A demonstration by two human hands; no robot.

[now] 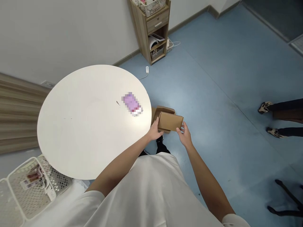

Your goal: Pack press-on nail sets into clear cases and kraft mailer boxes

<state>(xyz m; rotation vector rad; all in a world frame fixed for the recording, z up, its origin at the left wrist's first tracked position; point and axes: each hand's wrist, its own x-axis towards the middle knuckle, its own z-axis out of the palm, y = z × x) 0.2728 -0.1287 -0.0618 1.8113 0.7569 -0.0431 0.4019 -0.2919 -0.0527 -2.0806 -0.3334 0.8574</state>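
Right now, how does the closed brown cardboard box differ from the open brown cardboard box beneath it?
The closed box shows a flat, covered face, while the open box shows its inside. The closed box is held between the left hand and right hand; the open box sits lower. The closed box hides part of the open box. Both are brown cardboard.
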